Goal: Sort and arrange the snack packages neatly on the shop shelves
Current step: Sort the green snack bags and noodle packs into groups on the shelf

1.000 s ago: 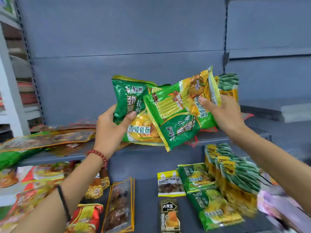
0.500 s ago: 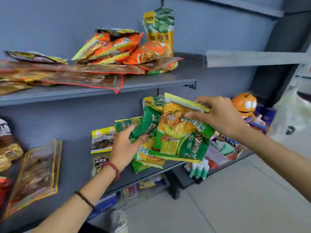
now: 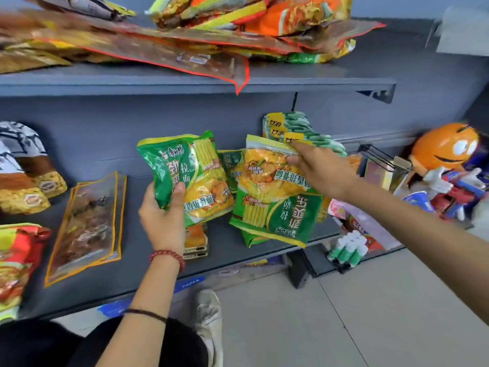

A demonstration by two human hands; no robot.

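- The left hand [image 3: 161, 221] curls round the lower corner of an upright green noodle packet [image 3: 190, 176], left of centre. Held so low, the puffy bag could flop over or slip.
- The right hand [image 3: 322, 168] pinches the top edge of a second green noodle packet [image 3: 275, 202], which is upside down and overlaps others on the lower shelf [image 3: 148, 271] near its front lip. Let go there, it could slide off to the floor and would face the wrong way.
- The reaching right arm is just beside the standing pea snack bags [image 3: 304, 128] and could knock them over.
- A red-edged flat pouch [image 3: 211, 62] overhangs the upper shelf [image 3: 317, 80], so a bump could pull it down.
- Count: two noodle packets in hand and at least two more beneath; three yellow pea-bag labels are visible; two amber-edged pouches [image 3: 87, 223] seem stacked at lower left.
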